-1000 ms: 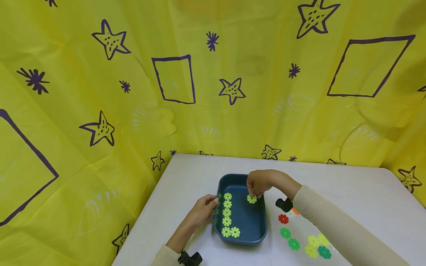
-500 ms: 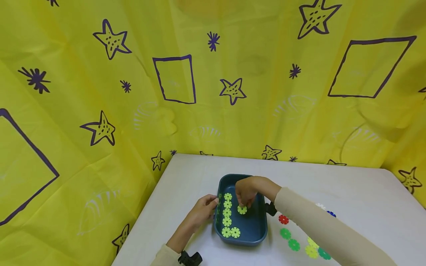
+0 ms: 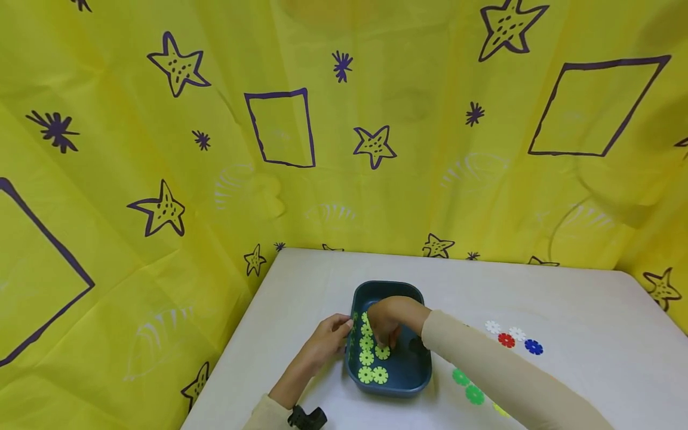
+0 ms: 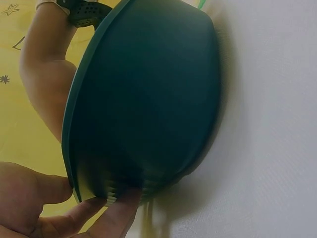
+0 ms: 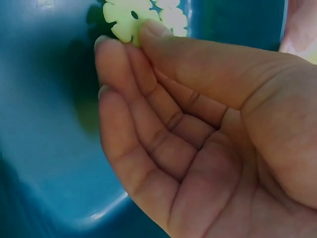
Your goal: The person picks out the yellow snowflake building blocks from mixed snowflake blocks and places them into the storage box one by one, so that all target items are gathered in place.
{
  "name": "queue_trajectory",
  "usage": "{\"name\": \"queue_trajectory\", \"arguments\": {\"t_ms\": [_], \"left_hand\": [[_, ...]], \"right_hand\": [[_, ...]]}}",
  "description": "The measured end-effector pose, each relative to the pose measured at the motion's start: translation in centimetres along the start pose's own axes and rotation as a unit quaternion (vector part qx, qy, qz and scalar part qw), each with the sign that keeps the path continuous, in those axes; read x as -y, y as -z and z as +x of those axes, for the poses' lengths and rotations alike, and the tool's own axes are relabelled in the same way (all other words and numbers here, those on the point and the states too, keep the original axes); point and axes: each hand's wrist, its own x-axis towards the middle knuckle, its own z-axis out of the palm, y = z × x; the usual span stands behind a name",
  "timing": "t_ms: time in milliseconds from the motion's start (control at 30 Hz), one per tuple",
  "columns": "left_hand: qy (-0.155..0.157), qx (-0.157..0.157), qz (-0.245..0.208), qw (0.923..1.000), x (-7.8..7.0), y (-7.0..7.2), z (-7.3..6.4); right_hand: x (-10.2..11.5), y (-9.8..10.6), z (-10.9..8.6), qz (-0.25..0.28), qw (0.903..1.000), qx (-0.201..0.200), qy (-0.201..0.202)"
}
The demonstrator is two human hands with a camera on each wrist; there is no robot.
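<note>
A dark blue plastic basin (image 3: 412,373) stands on the white table in the head view. My left hand (image 3: 326,339) holds its left side; in the left wrist view the thumb is at the rim and the fingers lie against the basin's outer wall (image 4: 148,94). My right hand (image 3: 391,322) reaches inside. Between thumb and fingertips it pinches a yellow-green notched disc (image 5: 124,20), low over the basin's floor. That disc sits beside a column of like interlocking discs (image 3: 366,343) along the left wall. Another disc (image 3: 380,375) adjoins the column's near end.
Right of the basin lie loose notched discs: green ones (image 3: 475,395), a red one (image 3: 506,340), a blue one (image 3: 534,347) and white ones (image 3: 517,334). My right sleeve (image 3: 500,364) passes over that area, partly covering yellow discs. A yellow curtain (image 3: 333,197) hangs behind the table (image 3: 317,275).
My right hand has carried the pinched yellow-green disc left and toward me, from the basin's far right to beside the column. My left hand and the basin have stayed put.
</note>
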Motion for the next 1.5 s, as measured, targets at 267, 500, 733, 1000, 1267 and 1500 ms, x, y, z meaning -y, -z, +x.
{"name": "queue_trajectory", "arguments": {"t_ms": [267,500,733,1000,1267,1500], "left_hand": [[-0.003,-0.001,0.001,1.0000,-0.2,-0.1,-0.2],[-0.004,0.002,-0.005,1.0000,-0.2,-0.1,-0.2],[-0.003,0.004,-0.007,1.0000,-0.2,-0.1,-0.1],[-0.004,0.005,-0.010,0.9999,-0.1,-0.1,-0.1],[0.000,0.001,-0.008,1.0000,0.0,0.0,-0.1],[0.005,-0.002,-0.006,1.0000,0.1,-0.1,0.1]], "right_hand": [[0.2,-0.9,0.6,-0.007,0.9995,-0.014,-0.027],[0.2,-1.2,0.6,-0.001,0.9997,-0.011,-0.020],[0.3,-1.5,0.5,-0.007,0.9997,-0.023,-0.009],[0.0,-1.2,-0.7,-0.004,0.9989,-0.047,0.006],[-2.7,0.9,-3.7,0.012,0.9913,-0.119,0.055],[-6.3,3.1,-7.2,0.045,0.9797,-0.164,0.106]]}}
